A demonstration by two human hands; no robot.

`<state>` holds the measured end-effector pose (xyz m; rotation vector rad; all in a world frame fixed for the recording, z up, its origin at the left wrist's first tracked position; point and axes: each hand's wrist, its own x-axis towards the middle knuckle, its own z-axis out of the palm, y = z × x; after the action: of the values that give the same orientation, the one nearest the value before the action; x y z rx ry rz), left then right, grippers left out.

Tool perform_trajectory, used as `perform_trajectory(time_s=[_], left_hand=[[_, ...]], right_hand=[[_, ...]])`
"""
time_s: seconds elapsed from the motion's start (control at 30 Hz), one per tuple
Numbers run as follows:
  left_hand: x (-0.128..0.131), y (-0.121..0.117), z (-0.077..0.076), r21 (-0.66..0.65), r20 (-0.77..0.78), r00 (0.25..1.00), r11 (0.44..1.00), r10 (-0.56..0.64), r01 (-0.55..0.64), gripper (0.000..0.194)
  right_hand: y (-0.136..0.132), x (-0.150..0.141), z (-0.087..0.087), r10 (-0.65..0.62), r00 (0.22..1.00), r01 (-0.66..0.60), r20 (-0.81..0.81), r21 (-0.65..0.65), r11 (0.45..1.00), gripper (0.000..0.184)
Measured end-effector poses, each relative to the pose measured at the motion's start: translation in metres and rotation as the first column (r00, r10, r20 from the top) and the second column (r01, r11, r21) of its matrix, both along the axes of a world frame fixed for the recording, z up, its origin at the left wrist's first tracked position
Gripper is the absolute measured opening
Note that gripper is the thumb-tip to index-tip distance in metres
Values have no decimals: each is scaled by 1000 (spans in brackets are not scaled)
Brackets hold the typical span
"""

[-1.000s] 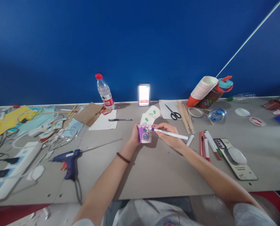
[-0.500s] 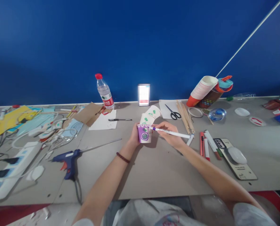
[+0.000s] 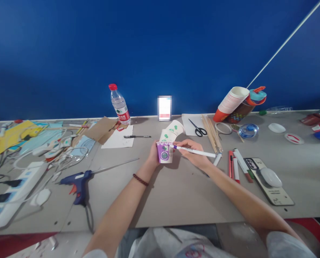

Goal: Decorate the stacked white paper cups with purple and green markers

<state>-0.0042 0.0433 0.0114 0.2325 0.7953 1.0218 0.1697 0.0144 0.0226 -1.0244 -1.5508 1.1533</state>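
Note:
A paper cup (image 3: 164,153), partly coloured purple with a round design on its side, is gripped by my left hand (image 3: 154,154) from the left. Behind it, joined in a curve, are white paper cups (image 3: 173,129) with green spots; how they are attached is hidden. My right hand (image 3: 191,152) is closed around a white marker (image 3: 199,152) with a purple end. The marker's tip touches or nearly touches the purple cup's upper right side. Some fingers of my left hand are out of sight behind the cup.
Scissors (image 3: 198,128) and wooden sticks (image 3: 211,134) lie beyond my right hand. Stacked cups (image 3: 232,104) lean at the back right. Markers (image 3: 234,166) and a phone (image 3: 270,184) are nearer. A glue gun (image 3: 80,182), power strip (image 3: 17,195) and water bottle (image 3: 119,105) are left.
The purple cup has shifted or turned very slightly to the left in my left hand. The marker's tip has moved a little along the cup's upper side; both grips stay the same.

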Motion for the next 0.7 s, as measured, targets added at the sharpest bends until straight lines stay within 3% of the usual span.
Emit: perform_trajectory(time_s=[0.33,0.7], left_hand=[[-1,-1,2,19,11,1000,1000,-11,11,36],[-5,3,-8,39,27,997,997,-72,71,47]], right_hand=[[0,2,-2,68,997,-68,-23,-3,998,6],[-1,3,-1,97,993,-100,-59,-42,994,11]])
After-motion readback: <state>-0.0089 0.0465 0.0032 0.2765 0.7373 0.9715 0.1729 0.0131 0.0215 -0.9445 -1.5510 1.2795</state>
